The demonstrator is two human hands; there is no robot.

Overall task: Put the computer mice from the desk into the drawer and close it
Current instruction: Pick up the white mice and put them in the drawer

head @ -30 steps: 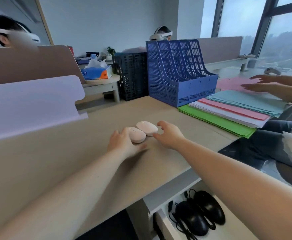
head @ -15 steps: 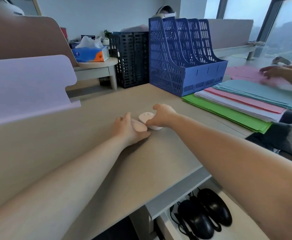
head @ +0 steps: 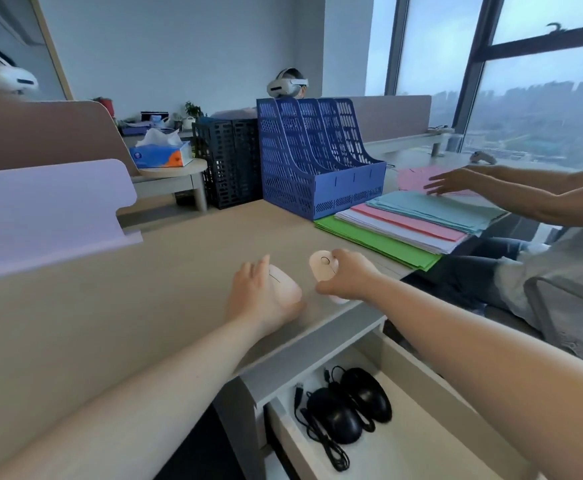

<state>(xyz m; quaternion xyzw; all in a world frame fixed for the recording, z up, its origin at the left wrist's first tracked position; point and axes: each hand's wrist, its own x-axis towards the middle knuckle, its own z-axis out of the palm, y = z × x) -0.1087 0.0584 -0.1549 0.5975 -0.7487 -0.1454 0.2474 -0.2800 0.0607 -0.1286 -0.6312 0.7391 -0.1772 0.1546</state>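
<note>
Two pale mice, one in each hand, near the front edge of the worktop (head: 110,323).

The left hand (head: 259,299) is wrapped around one pink-white mouse (head: 283,284), which seems to sit just on or barely above the worktop; blur makes that hard to judge. The right hand (head: 349,278) pinches the second pale mouse (head: 323,266) from its right side, tilted with its wheel showing. The two mice are just beside each other, apart. Below the front edge, the drawer (head: 421,362) stands open, with two black corded mice (head: 349,407) lying side by side near its back left corner. A blue file rack (head: 317,161) and stacked coloured paper (head: 404,230) sit toward the far right edge.
</note>
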